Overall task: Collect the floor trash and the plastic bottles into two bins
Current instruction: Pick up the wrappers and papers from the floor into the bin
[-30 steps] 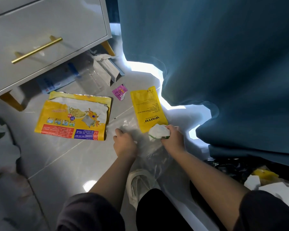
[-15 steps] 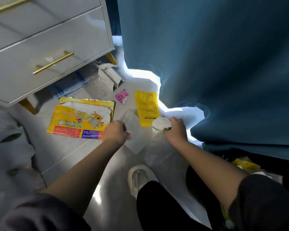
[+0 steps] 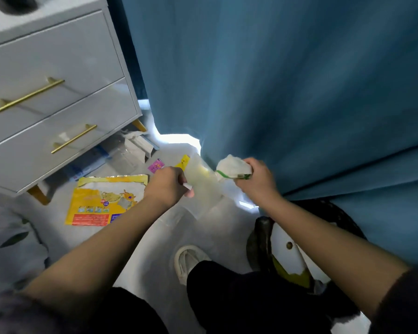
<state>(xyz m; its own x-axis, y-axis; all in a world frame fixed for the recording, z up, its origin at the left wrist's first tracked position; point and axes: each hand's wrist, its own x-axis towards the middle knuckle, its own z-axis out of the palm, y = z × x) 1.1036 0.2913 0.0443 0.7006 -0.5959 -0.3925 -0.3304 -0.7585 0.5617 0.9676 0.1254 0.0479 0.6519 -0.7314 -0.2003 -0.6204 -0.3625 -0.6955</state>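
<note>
**Clear bag lifted, wrapper in the other fist**

I see a clear plastic bag [image 3: 204, 189] hanging above the floor, pinched by my left hand [image 3: 168, 186]. My right hand [image 3: 256, 180] clenches a crumpled white wrapper [image 3: 232, 167]. A yellow packet [image 3: 106, 201] lies flat beside the grey dresser [image 3: 58, 97].

No legible text on any packaging.

Single head view, looking steeply down, close over floor [image 3: 140, 237]
</note>
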